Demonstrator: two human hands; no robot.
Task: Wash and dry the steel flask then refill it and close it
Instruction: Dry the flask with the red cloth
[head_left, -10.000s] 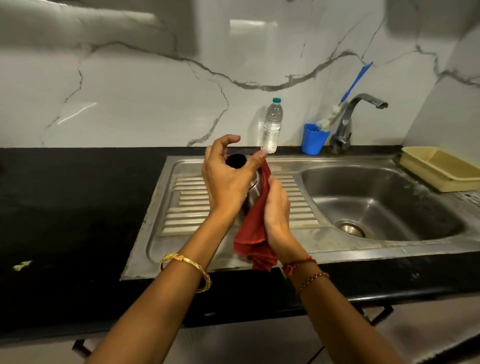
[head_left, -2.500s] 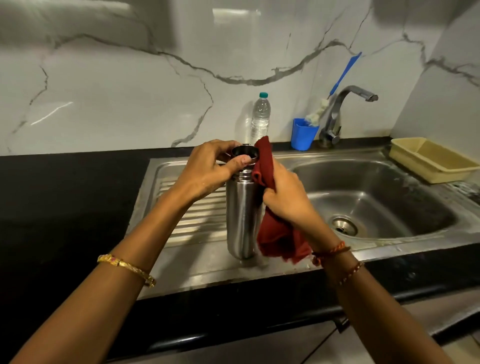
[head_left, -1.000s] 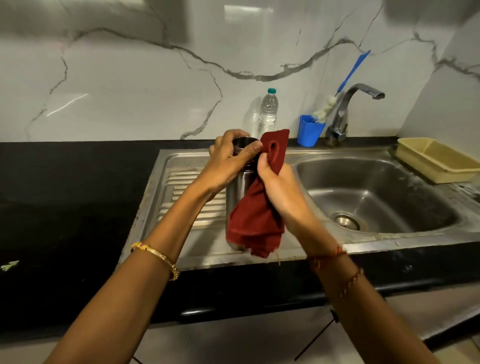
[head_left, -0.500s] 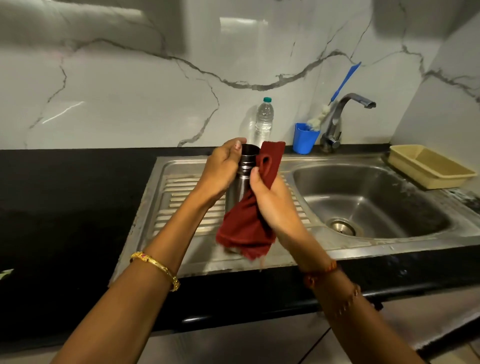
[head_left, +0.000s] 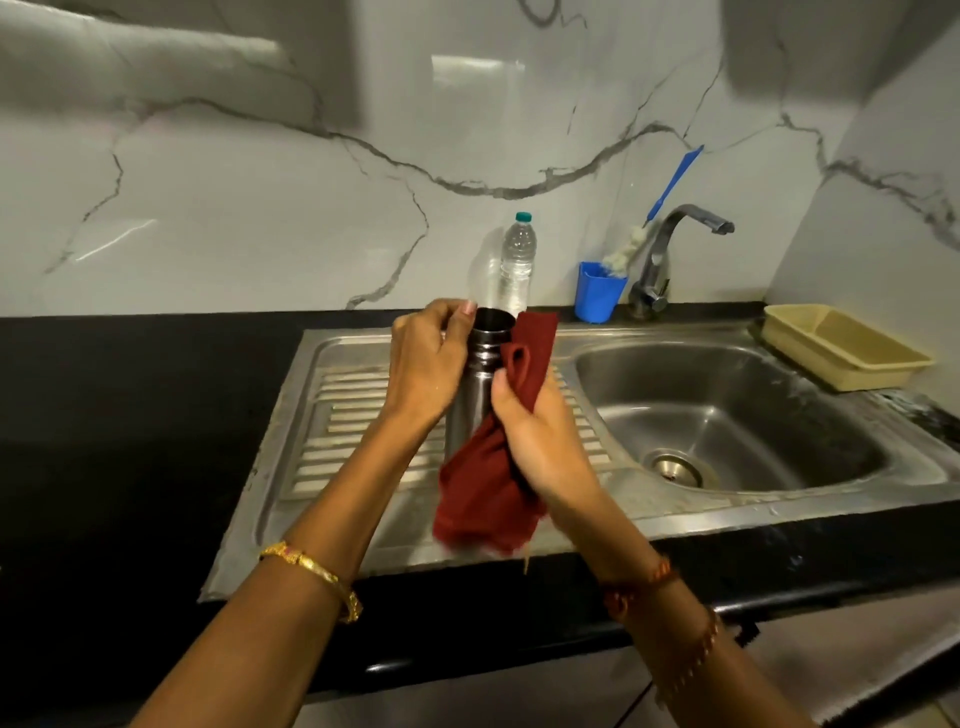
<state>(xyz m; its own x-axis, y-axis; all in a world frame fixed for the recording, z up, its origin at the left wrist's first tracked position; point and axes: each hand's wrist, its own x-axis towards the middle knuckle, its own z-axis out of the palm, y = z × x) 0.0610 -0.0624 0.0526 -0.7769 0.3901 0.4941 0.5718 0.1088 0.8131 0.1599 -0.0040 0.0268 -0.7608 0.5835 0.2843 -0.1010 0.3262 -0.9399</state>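
Marble-backed worktop (head_left: 130, 415): my left hand (head_left: 428, 358) grips the slick steel flask (head_left: 475, 384) below its neck; right hand (head_left: 540, 441) clutches the soft red cloth (head_left: 483, 493).

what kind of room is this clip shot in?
Most likely a home kitchen: a steel sink with a ribbed drainboard set in a black counter, a tap against a marble-look wall, and a bottle brush in a blue cup.

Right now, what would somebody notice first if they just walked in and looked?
Probably the red cloth in the middle, held by the right hand against the open steel flask over the draining board. The left hand holds the flask near its top. Behind, a blue cup stands beside the tap.
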